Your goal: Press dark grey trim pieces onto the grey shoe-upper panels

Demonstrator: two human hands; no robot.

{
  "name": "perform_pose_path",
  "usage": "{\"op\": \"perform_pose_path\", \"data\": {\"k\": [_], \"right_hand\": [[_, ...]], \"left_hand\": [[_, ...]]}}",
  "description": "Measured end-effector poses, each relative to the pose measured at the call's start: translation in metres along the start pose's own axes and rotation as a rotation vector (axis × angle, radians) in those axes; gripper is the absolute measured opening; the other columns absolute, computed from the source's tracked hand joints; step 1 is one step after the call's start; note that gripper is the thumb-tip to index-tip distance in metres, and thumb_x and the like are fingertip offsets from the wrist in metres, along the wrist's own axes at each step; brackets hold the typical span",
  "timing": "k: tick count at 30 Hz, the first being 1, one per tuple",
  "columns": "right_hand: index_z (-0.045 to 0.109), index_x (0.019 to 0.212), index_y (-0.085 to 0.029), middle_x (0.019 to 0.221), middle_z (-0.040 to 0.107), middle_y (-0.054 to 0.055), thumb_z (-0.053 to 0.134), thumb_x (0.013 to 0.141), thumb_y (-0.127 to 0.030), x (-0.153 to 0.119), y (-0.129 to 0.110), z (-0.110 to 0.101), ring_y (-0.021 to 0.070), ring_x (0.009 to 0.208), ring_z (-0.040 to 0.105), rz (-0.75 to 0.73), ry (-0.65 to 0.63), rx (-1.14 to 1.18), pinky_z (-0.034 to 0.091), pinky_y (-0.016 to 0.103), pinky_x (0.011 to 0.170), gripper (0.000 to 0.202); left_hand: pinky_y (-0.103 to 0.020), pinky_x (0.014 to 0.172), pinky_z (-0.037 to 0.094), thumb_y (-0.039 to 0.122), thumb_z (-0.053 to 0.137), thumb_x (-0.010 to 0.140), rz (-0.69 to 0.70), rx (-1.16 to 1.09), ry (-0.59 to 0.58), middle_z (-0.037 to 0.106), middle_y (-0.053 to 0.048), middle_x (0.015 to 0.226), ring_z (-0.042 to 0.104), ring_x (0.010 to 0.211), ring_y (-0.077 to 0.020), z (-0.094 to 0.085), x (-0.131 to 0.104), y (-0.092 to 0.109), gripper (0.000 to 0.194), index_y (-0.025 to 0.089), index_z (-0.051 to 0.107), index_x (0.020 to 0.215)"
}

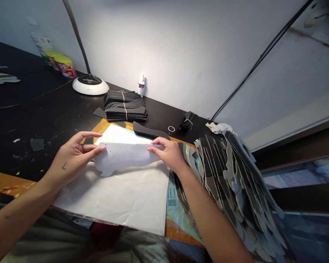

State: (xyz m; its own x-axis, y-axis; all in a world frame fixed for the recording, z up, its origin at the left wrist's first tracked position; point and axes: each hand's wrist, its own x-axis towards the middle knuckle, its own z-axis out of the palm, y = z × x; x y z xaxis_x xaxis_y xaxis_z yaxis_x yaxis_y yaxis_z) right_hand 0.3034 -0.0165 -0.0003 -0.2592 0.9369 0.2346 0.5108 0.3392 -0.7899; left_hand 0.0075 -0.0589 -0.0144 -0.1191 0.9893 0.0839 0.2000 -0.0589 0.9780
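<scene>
Panel (128,156), one: your left hand (71,155) pinches one end, right hand (171,155) other. Bundles (126,109), two, banded. Cans (66,67), two, contents hidden.

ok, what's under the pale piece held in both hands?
White sheeting shows past the upper and lower edges of the pale piece. Whatever lies directly beneath it is covered; can't tell.

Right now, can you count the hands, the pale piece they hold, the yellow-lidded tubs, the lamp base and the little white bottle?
Left hand and right hand: 2
Pale piece: 1
Yellow-lidded tubs: 2
Lamp base: 1
Little white bottle: 1
Total: 7
</scene>
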Motion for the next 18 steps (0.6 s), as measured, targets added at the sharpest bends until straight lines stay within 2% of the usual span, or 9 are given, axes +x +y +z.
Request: {"op": "perform_pose_path", "data": {"k": [4, 6, 9, 12, 14, 16, 18], "right_hand": [[0.074, 0.077, -0.021, 0.079, 0.075, 0.000, 0.078, 0.080, -0.034, -0.003, -0.003, 0.001, 0.0166, 0.075, 0.068, -0.004, -0.004, 0.067, 0.048, 0.024, 0.069, 0.015], [0.074, 0.076, -0.021, 0.077, 0.075, 0.000, 0.078, 0.081, -0.034, -0.005, -0.007, 0.000, 0.0162, 0.072, 0.068, -0.045, 0.003, 0.080, 0.047, 0.024, 0.066, 0.014], [0.074, 0.079, -0.022, 0.078, 0.076, 0.000, 0.075, 0.086, -0.039, -0.010, -0.016, -0.004, 0.0156, 0.071, 0.068, -0.128, 0.029, 0.012, 0.047, 0.025, 0.066, 0.018], [0.074, 0.088, -0.023, 0.086, 0.076, 0.001, 0.071, 0.087, -0.053, -0.013, -0.033, -0.010, 0.0173, 0.079, 0.070, -0.174, -0.021, -0.038, 0.049, 0.027, 0.074, 0.030], [0.072, 0.104, -0.024, 0.100, 0.075, 0.003, 0.061, 0.090, -0.065, -0.015, -0.047, -0.012, 0.0199, 0.092, 0.070, -0.189, -0.101, -0.039, 0.050, 0.030, 0.082, 0.044], [0.065, 0.122, -0.025, 0.121, 0.070, 0.007, 0.043, 0.095, -0.072, -0.017, -0.060, -0.011, 0.0233, 0.109, 0.066, -0.191, -0.141, -0.074, 0.049, 0.035, 0.093, 0.058], [0.057, 0.135, -0.023, 0.138, 0.061, 0.011, 0.033, 0.097, -0.074, -0.018, -0.068, -0.008, 0.0277, 0.126, 0.057, -0.183, -0.145, -0.137, 0.042, 0.042, 0.105, 0.069]], "left_hand": [[-0.019, 0.050, 0.054, 0.051, 0.086, 0.071, 0.007, 0.002, -0.003, 0.076, -0.005, 0.073, 0.070, 0.059, -0.0160, -0.001, -0.003, -0.003, 0.059, 0.018, 0.062, 0.114], [-0.019, 0.055, 0.055, 0.049, 0.085, 0.073, 0.055, 0.002, 0.016, 0.077, -0.006, 0.079, 0.071, 0.065, -0.0158, -0.001, -0.004, -0.005, 0.052, 0.017, 0.066, 0.110], [-0.022, 0.067, 0.058, 0.040, 0.084, 0.078, 0.288, 0.001, 0.108, 0.077, -0.006, 0.088, 0.073, 0.078, -0.0173, 0.001, -0.006, -0.007, 0.032, 0.017, 0.071, 0.097], [-0.040, 0.093, 0.057, 0.026, 0.073, 0.090, 0.596, -0.016, 0.169, 0.077, -0.005, 0.094, 0.073, 0.098, -0.0232, 0.002, -0.007, -0.005, 0.009, 0.019, 0.067, 0.088], [-0.048, 0.100, 0.052, 0.023, 0.070, 0.092, 0.791, 0.036, 0.246, 0.076, -0.004, 0.100, 0.069, 0.110, -0.0258, 0.000, -0.008, 0.000, 0.010, 0.022, 0.066, 0.083], [-0.041, 0.091, 0.052, 0.023, 0.074, 0.088, 0.953, 0.140, 0.392, 0.071, -0.004, 0.104, 0.065, 0.105, -0.0228, -0.003, -0.009, 0.005, 0.014, 0.023, 0.068, 0.076], [-0.030, 0.072, 0.049, 0.019, 0.077, 0.083, 1.040, 0.193, 0.493, 0.062, -0.002, 0.099, 0.060, 0.087, -0.0154, -0.006, -0.010, 0.011, 0.017, 0.024, 0.070, 0.069]]}}
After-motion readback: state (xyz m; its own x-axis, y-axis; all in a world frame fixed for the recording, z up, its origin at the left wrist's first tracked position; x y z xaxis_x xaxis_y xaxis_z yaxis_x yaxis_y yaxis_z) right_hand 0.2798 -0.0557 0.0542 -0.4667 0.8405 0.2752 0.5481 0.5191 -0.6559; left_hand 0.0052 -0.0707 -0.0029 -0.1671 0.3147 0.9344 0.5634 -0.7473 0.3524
